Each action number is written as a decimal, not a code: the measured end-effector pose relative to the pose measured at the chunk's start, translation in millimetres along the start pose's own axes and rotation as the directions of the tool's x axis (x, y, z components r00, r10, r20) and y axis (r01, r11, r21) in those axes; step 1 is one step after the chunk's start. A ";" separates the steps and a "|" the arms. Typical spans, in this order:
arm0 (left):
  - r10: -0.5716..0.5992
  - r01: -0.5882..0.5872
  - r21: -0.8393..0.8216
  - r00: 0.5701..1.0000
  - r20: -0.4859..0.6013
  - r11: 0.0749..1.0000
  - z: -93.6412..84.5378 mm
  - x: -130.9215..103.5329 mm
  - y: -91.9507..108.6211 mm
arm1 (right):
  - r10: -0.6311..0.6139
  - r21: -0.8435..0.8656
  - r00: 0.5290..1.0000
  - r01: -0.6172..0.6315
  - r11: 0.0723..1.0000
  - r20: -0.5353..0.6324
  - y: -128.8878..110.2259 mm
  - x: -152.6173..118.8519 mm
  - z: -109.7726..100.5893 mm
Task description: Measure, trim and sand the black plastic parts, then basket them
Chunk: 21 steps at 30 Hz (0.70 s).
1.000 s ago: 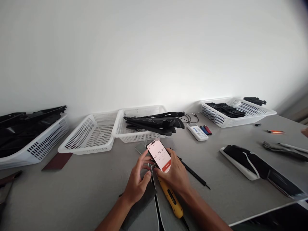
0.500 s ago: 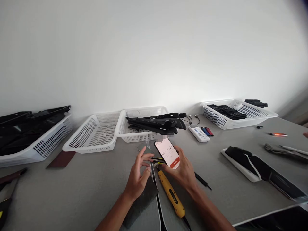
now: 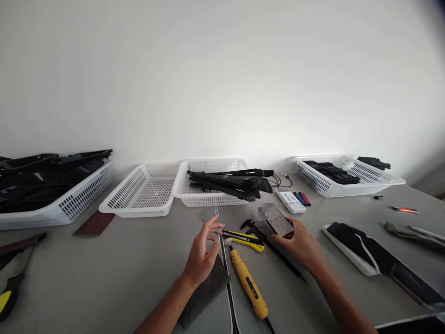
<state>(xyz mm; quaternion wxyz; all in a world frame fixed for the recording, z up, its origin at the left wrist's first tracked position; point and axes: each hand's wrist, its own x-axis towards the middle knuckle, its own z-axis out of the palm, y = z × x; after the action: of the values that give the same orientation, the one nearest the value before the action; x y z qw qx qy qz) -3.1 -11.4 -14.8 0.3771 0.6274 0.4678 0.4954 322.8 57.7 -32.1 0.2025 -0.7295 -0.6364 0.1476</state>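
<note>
My right hand point(image 3: 301, 241) is closed on a phone point(image 3: 281, 224), whose dimmed screen shows a timer; it is held over the table beside a black caliper point(image 3: 278, 253). My left hand point(image 3: 204, 250) has its fingers apart and holds nothing, above a dark grey pad point(image 3: 205, 294). Between the hands are a yellow utility knife point(image 3: 245, 239) and a yellow corded tool point(image 3: 248, 284). A thin grey plate point(image 3: 209, 214) lies just behind my left fingertips.
White baskets point(image 3: 139, 213) stand along the wall, several with black parts point(image 3: 229, 182). A white box point(image 3: 291, 201) and coloured sticks are behind the phone. A black and white device point(image 3: 365, 248) and an orange-lit tool point(image 3: 405, 210) lie right. A yellow-black handled tool point(image 3: 12, 292) is left.
My right hand has carried the phone to the right, uncovering the caliper and the knife, and the screen has turned dimmer. My left hand has stayed nearly where it was. The view has shifted slightly.
</note>
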 end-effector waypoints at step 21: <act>-0.045 0.062 0.097 0.985 -0.165 0.993 -13.8 18.1 -7.7 | -0.024 -0.158 0.992 0.005 0.987 -0.120 -16.3 31.7 16.7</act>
<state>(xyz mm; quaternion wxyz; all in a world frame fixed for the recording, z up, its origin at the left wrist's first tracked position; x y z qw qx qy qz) -16.9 8.3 -14.0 0.3185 0.5905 0.5383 0.5101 305.4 92.6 -37.5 0.1840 -0.7461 -0.6379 0.0507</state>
